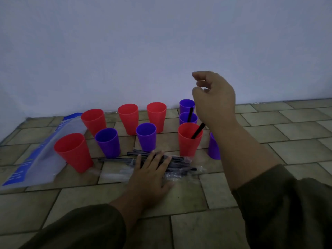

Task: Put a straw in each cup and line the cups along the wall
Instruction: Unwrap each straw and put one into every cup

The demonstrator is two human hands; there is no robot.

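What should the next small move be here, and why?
Probably pick one straw from the straws under the left hand: the right hand hovers with nothing visibly in it, and the purple cup nearest the pile has none.

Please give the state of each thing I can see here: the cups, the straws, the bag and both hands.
Red cup on the right: upright, holds a black straw.
Middle purple cup behind it: upright, holds a straw.
Other red and purple cups: upright, no straw visible.
Straw bundle: lying flat on the floor in clear wrap.
Plastic bag: lying flat.
Left hand: flat on the bundle.
Right hand: raised, loosely curled, empty.
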